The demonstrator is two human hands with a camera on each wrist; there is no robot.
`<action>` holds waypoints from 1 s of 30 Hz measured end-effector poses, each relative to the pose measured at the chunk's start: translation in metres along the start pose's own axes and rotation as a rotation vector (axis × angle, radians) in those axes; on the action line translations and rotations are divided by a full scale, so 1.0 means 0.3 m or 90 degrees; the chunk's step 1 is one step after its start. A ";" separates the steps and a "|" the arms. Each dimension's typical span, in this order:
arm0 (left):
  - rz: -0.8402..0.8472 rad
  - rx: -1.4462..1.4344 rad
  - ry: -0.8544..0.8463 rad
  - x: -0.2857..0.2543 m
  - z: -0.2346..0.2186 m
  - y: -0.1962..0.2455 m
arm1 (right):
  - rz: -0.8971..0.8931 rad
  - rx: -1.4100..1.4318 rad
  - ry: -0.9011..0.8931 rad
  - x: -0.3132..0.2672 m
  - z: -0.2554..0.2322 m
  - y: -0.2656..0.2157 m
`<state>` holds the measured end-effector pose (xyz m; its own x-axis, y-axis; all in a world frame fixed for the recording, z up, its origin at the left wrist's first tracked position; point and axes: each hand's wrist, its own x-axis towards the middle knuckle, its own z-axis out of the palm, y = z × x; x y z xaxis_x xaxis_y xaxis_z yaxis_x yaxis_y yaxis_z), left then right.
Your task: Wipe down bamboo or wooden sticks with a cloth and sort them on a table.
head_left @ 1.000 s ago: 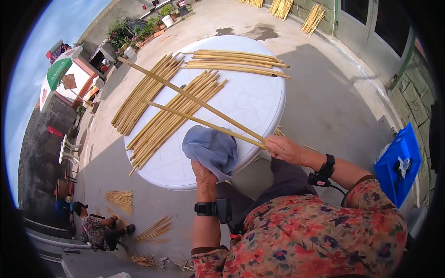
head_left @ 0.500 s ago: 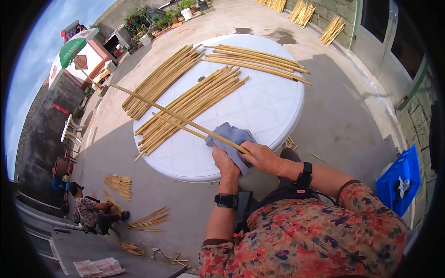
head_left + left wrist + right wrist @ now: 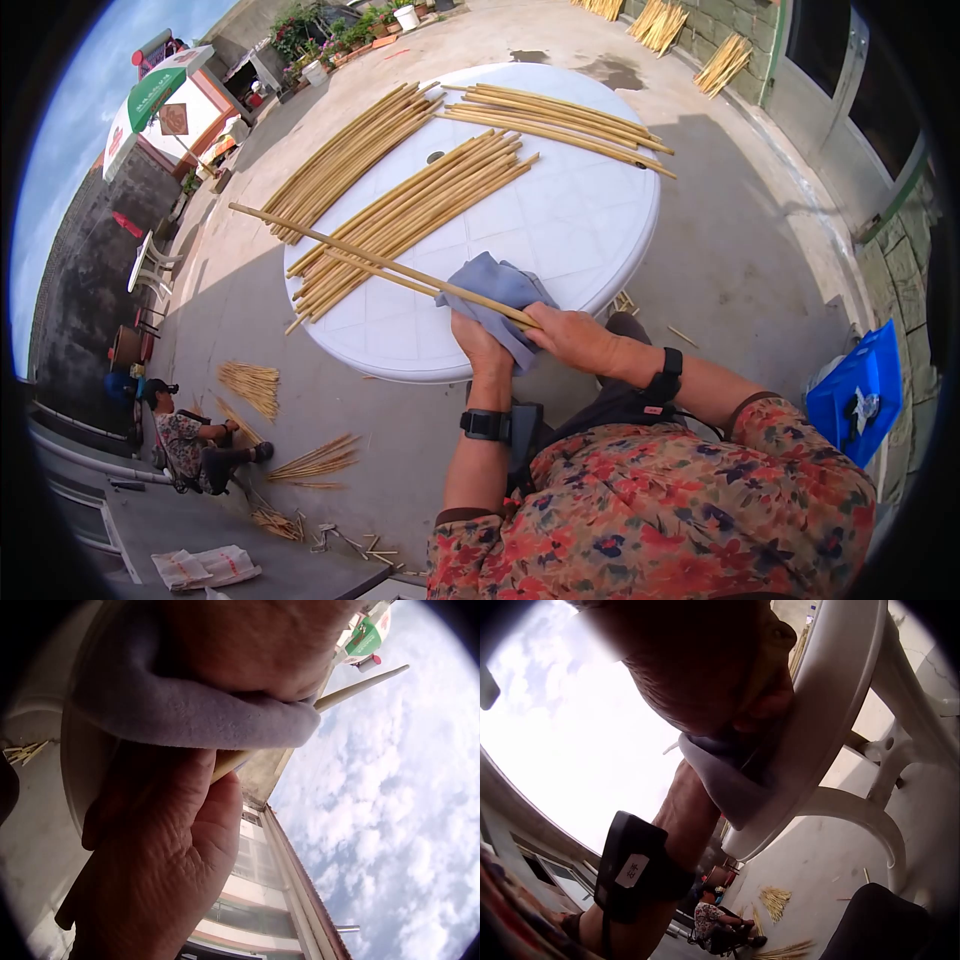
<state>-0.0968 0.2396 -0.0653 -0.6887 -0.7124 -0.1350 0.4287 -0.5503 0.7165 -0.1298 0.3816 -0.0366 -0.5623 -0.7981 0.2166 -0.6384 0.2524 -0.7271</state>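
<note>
In the head view my left hand (image 3: 481,346) grips a grey-blue cloth (image 3: 492,277), folded about two long tan sticks near the table's front edge. The longer stick (image 3: 290,230) slants out to the far left over the bundles, and the shorter stick (image 3: 412,285) runs beside it into the cloth. My right hand (image 3: 572,338) pinches the near ends, right against the cloth. The left wrist view has the cloth (image 3: 217,720) bunched under the left hand, with the right hand (image 3: 154,847) close below and a stick (image 3: 360,691) poking out beyond.
Three groups of sticks lie on the round white table (image 3: 575,220): left (image 3: 350,160), middle (image 3: 420,210) and back (image 3: 560,120). A person (image 3: 190,440) sits at lower left by stick piles (image 3: 250,388). At right is a blue container (image 3: 860,395); more sticks (image 3: 722,65) lean on the wall.
The cloth, earlier apart from the near ends in my left hand, is now folded around the sticks beside my right hand. Over the last half second both hands have barely moved.
</note>
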 end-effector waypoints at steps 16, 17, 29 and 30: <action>-0.018 -0.045 0.064 0.030 0.036 0.038 | 0.150 -0.047 -0.092 -0.424 -0.229 0.212; -0.018 -0.049 0.077 0.042 0.046 0.049 | 0.146 -0.057 -0.070 -0.459 -0.248 0.224; 0.081 0.258 -0.087 0.212 0.041 0.090 | 0.276 -0.073 0.121 -0.642 -0.394 0.325; 0.130 0.431 -0.141 0.180 0.043 0.090 | 0.282 -0.071 0.124 -0.621 -0.395 0.306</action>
<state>-0.1299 0.1917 -0.0445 -0.7662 -0.6279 0.1367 0.1558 0.0249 0.9875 -0.1460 0.6184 -0.0665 -0.8730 -0.4869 0.0285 -0.3628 0.6093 -0.7051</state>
